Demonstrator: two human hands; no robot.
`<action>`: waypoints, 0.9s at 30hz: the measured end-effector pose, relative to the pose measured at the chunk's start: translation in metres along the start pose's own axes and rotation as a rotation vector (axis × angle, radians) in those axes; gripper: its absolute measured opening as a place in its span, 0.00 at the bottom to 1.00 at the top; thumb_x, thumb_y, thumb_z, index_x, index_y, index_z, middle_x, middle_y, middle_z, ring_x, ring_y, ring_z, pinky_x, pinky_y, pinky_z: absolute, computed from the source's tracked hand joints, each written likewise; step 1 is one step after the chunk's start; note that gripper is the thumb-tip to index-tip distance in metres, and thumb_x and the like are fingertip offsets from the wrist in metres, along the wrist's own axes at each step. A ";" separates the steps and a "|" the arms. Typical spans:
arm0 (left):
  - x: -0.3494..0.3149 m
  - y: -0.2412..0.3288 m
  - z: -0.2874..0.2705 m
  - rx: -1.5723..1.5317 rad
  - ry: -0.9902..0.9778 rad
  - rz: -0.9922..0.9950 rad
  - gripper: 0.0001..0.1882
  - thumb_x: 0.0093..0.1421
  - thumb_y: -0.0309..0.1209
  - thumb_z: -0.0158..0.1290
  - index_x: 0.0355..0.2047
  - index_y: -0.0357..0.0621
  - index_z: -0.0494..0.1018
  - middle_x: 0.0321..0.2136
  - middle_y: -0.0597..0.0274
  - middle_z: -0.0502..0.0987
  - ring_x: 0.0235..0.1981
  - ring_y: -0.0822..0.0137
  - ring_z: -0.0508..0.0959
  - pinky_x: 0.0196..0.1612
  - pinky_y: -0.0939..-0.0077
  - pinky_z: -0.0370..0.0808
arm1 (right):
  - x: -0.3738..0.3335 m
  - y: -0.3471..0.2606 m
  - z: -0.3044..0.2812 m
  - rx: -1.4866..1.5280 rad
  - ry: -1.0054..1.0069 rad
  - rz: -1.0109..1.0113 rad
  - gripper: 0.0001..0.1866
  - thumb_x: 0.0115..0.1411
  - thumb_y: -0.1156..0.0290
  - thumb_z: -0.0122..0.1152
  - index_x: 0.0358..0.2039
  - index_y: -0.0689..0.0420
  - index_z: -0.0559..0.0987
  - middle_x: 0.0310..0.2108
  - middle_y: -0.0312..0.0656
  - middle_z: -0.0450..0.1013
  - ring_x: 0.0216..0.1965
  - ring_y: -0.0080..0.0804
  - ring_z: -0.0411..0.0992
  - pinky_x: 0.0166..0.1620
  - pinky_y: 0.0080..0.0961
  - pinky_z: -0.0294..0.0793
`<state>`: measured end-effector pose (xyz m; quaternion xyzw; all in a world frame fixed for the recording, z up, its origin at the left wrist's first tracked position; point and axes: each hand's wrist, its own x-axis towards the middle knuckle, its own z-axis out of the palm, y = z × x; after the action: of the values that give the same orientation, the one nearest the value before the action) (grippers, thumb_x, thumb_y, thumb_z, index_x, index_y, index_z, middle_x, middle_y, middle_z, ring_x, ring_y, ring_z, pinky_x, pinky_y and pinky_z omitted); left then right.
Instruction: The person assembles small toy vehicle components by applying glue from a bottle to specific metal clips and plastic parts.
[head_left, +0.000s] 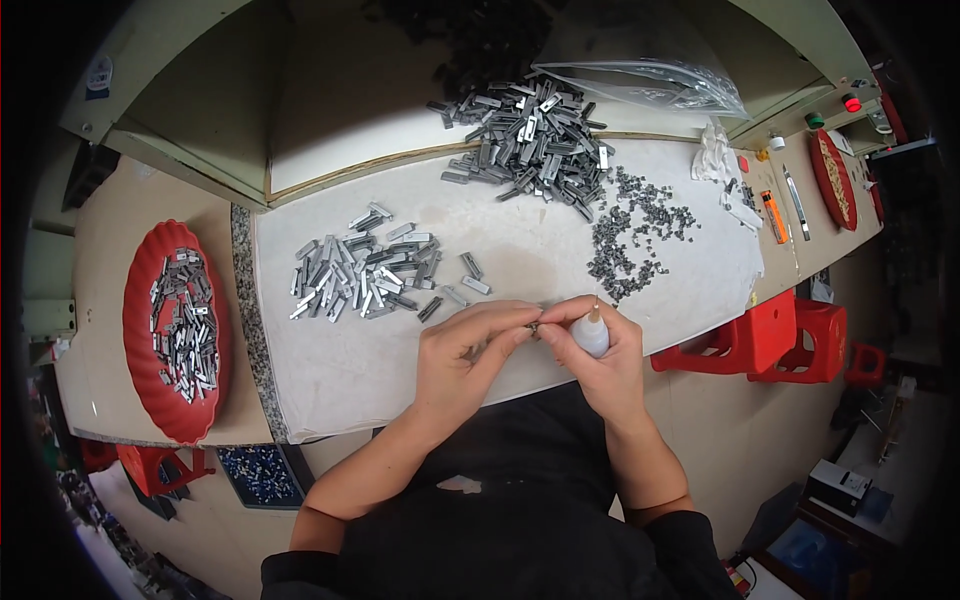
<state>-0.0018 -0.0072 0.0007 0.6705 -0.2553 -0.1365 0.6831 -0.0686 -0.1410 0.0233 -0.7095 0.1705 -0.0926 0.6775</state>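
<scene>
My left hand and my right hand meet at the table's front edge, fingertips together. Pinched between them is a small dark metal part, mostly hidden by the fingers. My right hand also keeps a small translucent squeeze bottle with a thin needle tip tucked against its fingers, tip pointing up. Left of my hands lies a loose pile of narrow silver-grey metal pieces. Tiny dark metal bits are scattered just beyond my right hand. Farther back rises a larger heap of similar narrow metal pieces.
A red scalloped tray of metal pieces stands at the left. Across the back runs a shelf edge, with a clear plastic bag on the shelf. An orange-handled cutter and another red tray lie right. Red stools stand below.
</scene>
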 end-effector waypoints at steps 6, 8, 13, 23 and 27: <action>0.001 0.002 0.000 0.042 -0.001 0.041 0.09 0.48 0.19 0.53 0.32 0.38 0.75 0.32 0.57 0.76 0.32 0.69 0.76 0.34 0.81 0.72 | 0.000 0.000 -0.001 0.011 0.000 0.008 0.04 0.49 0.79 0.58 0.28 0.62 0.74 0.25 0.36 0.72 0.28 0.17 0.67 0.34 0.15 0.66; 0.001 0.002 0.000 0.041 0.000 0.054 0.09 0.47 0.18 0.53 0.32 0.38 0.75 0.32 0.57 0.76 0.32 0.69 0.76 0.34 0.81 0.72 | 0.000 0.001 0.000 0.011 -0.005 0.006 0.04 0.49 0.79 0.58 0.27 0.62 0.74 0.25 0.36 0.72 0.28 0.17 0.67 0.33 0.15 0.66; 0.000 0.004 0.000 0.024 0.003 0.014 0.10 0.45 0.17 0.53 0.30 0.37 0.75 0.31 0.57 0.76 0.32 0.69 0.76 0.34 0.81 0.73 | -0.002 0.003 0.001 0.063 0.000 0.026 0.03 0.49 0.79 0.58 0.26 0.62 0.74 0.24 0.36 0.72 0.27 0.17 0.67 0.33 0.15 0.66; 0.001 0.005 -0.002 0.067 -0.003 -0.031 0.09 0.46 0.18 0.52 0.30 0.38 0.75 0.30 0.56 0.76 0.31 0.69 0.77 0.34 0.80 0.73 | -0.001 0.006 0.001 0.016 0.000 0.075 0.04 0.49 0.78 0.59 0.26 0.62 0.73 0.23 0.34 0.72 0.27 0.16 0.66 0.33 0.15 0.66; 0.010 0.014 -0.014 0.472 -0.062 0.181 0.07 0.46 0.21 0.54 0.29 0.39 0.74 0.31 0.58 0.75 0.28 0.63 0.77 0.32 0.77 0.74 | -0.005 0.002 -0.012 -0.033 0.049 0.012 0.05 0.48 0.78 0.59 0.27 0.62 0.73 0.24 0.34 0.71 0.27 0.17 0.66 0.32 0.15 0.65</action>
<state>0.0123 0.0004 0.0169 0.7814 -0.3599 -0.0319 0.5088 -0.0776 -0.1502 0.0225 -0.7172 0.1926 -0.1029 0.6618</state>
